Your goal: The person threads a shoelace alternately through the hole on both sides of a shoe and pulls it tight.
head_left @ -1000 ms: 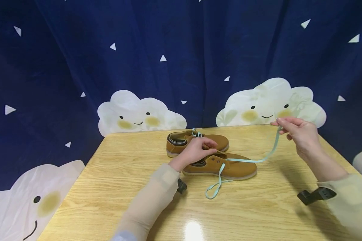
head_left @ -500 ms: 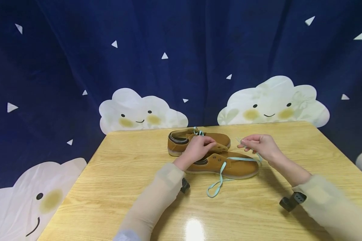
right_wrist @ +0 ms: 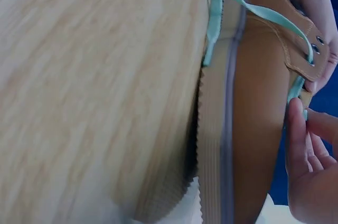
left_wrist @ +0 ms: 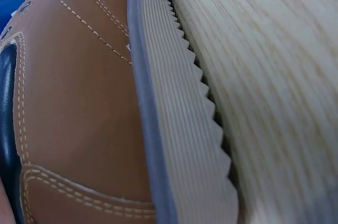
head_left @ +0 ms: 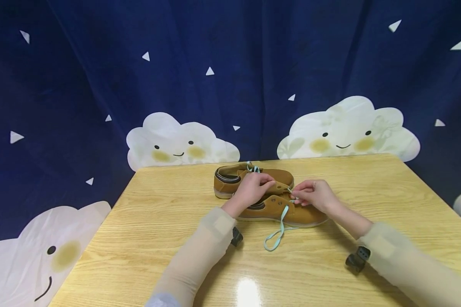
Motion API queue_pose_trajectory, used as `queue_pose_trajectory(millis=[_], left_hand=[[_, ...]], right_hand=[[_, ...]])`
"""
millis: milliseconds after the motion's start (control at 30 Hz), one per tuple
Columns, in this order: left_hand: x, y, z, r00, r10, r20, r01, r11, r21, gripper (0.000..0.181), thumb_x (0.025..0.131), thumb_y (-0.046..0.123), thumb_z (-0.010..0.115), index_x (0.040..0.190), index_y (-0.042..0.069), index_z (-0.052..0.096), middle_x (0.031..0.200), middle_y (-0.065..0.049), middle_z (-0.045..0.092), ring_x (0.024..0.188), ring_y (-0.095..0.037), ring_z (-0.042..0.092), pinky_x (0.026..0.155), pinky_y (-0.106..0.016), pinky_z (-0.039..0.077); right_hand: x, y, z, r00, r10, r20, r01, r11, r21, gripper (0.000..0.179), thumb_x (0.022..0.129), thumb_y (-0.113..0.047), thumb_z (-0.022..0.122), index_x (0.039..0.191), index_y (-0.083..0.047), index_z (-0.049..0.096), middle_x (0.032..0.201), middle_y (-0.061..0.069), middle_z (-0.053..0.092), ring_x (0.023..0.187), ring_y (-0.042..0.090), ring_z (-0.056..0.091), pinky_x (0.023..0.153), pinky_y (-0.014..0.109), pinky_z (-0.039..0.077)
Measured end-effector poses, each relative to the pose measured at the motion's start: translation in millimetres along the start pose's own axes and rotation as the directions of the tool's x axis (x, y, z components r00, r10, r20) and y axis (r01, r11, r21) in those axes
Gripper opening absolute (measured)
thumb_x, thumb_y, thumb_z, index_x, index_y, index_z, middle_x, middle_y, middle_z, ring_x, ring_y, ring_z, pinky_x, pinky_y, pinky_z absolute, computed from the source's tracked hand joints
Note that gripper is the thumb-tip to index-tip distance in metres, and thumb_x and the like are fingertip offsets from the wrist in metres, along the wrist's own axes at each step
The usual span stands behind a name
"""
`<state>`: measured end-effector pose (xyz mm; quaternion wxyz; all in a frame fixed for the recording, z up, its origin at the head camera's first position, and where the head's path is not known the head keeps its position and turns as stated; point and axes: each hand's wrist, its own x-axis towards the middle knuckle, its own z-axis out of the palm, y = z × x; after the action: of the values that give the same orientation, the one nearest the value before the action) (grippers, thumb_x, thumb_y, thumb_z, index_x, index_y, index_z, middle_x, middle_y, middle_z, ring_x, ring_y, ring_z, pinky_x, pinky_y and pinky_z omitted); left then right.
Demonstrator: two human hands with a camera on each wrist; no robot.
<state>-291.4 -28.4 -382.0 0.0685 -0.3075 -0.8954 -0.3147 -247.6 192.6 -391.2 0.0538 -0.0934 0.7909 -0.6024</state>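
A brown lace-up shoe (head_left: 305, 218) lies sideways on the table, toe to the right. With thumb and fingers, my left hand (head_left: 251, 189) pinches its raised far eyelet flap (head_left: 282, 188). At that flap's front eyelet, my right hand (head_left: 316, 196) pinches a light-blue shoelace (head_left: 280, 232) near its end. The other part of the lace comes out of a near-side eyelet and falls in a loop onto the table. In the right wrist view, thumb and fingertips meet on the lace (right_wrist: 296, 89) right below the flap. Only the shoe's side (left_wrist: 84, 97) fills the left wrist view.
A second brown shoe (head_left: 278, 175), with light-blue lace (head_left: 253, 168) in it, stands just behind the first. Both are on a wooden table (head_left: 169, 200). A dark blue curtain (head_left: 199, 38) with white clouds hangs behind the table's far edge.
My right hand has come left and down from the far right, bringing the lace end to the far flap. My left hand stays at the flap, which now stands raised.
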Motion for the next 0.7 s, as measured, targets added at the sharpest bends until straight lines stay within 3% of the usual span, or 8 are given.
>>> queue_pose_trajectory(millis=[200,567,700], left_hand=[[-0.7,0.1,-0.2,1.0,-0.013,0.004,0.013,1.0,-0.001,0.019,0.097,0.022,0.062,0.101,0.009,0.076,0.092,0.002,0.073,0.075,-0.004,0.061,0.069,-0.019,0.045],[-1.5,0.0,-0.1,1.0,0.013,0.014,-0.013,1.0,-0.016,0.017,0.097,0.021,0.063,0.098,0.01,0.076,0.09,0.003,0.072,0.075,-0.004,0.062,0.069,-0.019,0.046],[-2.1,-0.4,-0.4,0.999,0.008,0.034,-0.007,0.999,-0.038,0.016,0.096,0.022,0.064,0.099,0.012,0.076,0.091,0.004,0.072,0.079,-0.003,0.064,0.074,-0.019,0.048]], right_hand=[[2.8,5.1,6.8,1.0,-0.004,-0.02,0.003,0.998,-0.062,0.019,0.092,-0.001,0.064,0.099,0.016,0.063,0.086,0.021,0.071,0.064,0.011,0.067,0.056,0.025,0.054],[13.3,9.9,17.1,0.987,-0.097,-0.13,0.072,0.98,-0.188,0.013,0.089,0.0,0.069,0.083,0.006,0.059,0.074,0.016,0.07,0.059,0.015,0.066,0.054,0.025,0.054],[15.5,9.6,19.6,0.982,-0.118,-0.146,0.085,0.973,-0.214,0.015,0.088,0.001,0.07,0.09,0.006,0.057,0.071,0.014,0.069,0.057,0.015,0.065,0.053,0.025,0.053]])
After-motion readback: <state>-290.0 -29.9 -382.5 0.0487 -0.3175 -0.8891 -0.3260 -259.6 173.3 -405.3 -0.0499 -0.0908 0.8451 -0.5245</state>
